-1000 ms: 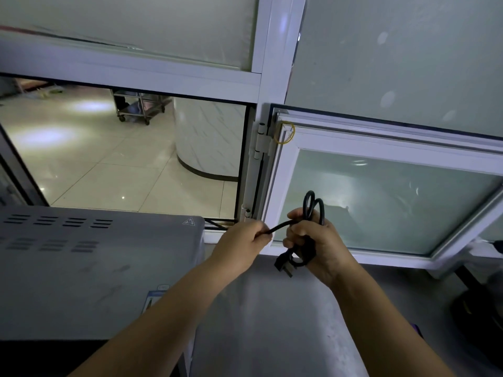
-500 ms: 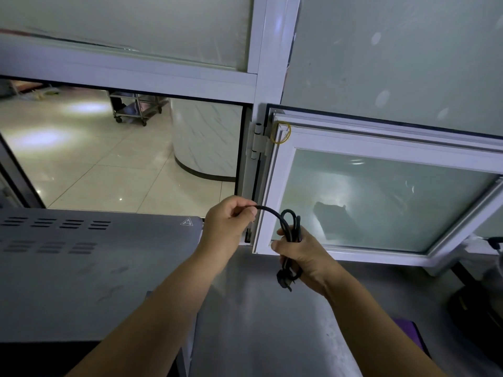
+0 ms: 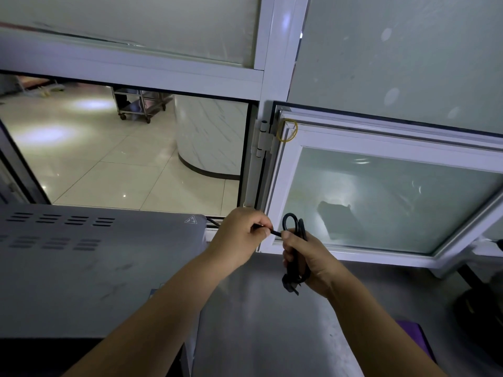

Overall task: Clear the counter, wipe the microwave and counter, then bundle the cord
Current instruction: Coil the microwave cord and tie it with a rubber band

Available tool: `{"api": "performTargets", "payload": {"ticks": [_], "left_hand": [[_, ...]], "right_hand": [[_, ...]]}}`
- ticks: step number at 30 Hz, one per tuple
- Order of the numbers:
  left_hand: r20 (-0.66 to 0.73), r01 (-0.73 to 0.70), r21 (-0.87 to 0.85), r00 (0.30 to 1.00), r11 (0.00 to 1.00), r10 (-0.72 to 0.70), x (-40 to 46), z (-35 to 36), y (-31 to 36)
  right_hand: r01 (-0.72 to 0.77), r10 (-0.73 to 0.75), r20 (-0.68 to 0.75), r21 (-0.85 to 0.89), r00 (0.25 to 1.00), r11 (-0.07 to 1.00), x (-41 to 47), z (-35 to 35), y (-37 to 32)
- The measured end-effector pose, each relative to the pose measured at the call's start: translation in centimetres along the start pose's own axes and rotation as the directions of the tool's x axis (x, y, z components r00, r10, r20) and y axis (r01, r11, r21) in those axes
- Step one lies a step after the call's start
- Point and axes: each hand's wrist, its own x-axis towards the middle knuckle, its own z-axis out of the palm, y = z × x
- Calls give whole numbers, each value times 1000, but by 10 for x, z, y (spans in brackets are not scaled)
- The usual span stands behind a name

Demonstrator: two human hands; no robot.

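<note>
Beside the microwave (image 3: 95,268), hands have drawn the cord (image 3: 295,232) closer together.

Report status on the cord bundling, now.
Right hand grips folded cord, plug hanging below. Left hand pinches the loose run toward the microwave. Nothing in the way.

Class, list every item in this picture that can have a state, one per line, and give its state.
cord: partly coiled, loops bunched in the right hand, plug hanging below
left hand: pinches the free strand
right hand: grips the coil
hinged window: swung open
microwave: cord unplugged
rubber band: looped on the window frame corner
</note>
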Motion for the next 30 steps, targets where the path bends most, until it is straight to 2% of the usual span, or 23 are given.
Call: {"api": "performTargets", "payload": {"ticks": [2, 6, 11, 14, 16, 19, 22, 26, 30], "left_hand": [[18, -8, 17, 1000, 1000, 7, 1, 3, -1], [37, 128, -100, 991, 987, -125, 0, 4, -4], [-57, 239, -201, 965, 950, -255, 0, 3, -5], [-109, 270, -149, 952, 951, -287, -4, -1, -9], [-148, 259, -84, 952, 962, -269, -9, -5, -11], [-138, 161, 34, 978, 986, -155, -18, -9, -11], [-76, -33, 272, 996, 962, 56, -23, -13, -6], [112, -308, 472, 950, 826, 290, -24, -18, 2], [306, -512, 592, 857, 623, 414, -27, -20, 9]], "right_hand": [[-1, 1, 20, -7, 1000, 1000, -2, 1, 0], [10, -10, 10, -59, 1000, 998, -3, 3, 0], [49, -48, 39, -35, 998, 998, -2, 9, -4], [41, -42, 68, 17, 997, 999, -3, 8, -6], [19, -18, 78, -12, 997, 1000, -4, 4, -7], [-8, 18, 89, -118, 996, 993, -4, -1, -6], [-27, 64, 151, -232, 987, 972, -5, -3, -6], [-54, 137, 232, -334, 963, 941, -8, -2, -8], [-91, 218, 316, -371, 923, 924, -12, 4, -15]]}}
